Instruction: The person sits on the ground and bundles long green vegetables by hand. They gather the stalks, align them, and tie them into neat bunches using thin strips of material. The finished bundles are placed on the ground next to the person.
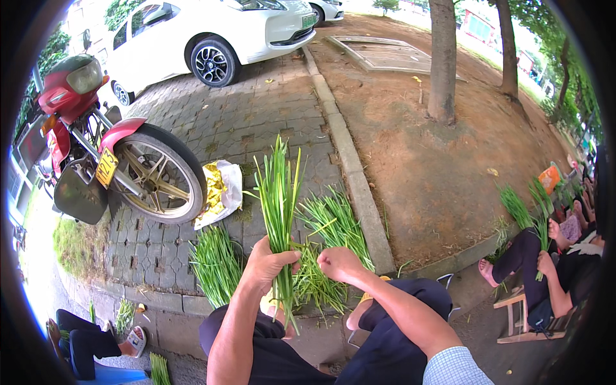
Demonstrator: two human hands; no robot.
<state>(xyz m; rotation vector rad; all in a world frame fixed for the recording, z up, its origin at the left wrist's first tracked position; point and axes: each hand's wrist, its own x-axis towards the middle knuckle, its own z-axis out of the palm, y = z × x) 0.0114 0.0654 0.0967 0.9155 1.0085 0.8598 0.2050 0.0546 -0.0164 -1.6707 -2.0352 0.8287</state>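
My left hand (269,264) grips an upright bunch of long flat green leaves, which look like garlic chives (278,197). Its lower ends hang below my fist, between my knees. Just to the right, my right hand (340,263) is curled closed, apart from the bunch; nothing shows clearly between its fingers. Beneath and between the hands lies a loose heap of chives (317,284). A larger pile of chives (334,224) rests beyond it against the kerb, and another pile (217,264) lies on the paving left of my left forearm.
A red motorcycle (120,149) stands at left, its front wheel beside a white bag with gold lining (226,187). Behind are a white car (240,33) and a tree trunk (442,62). A stone kerb (337,130) divides paving from soil. People sit with chives on both sides.
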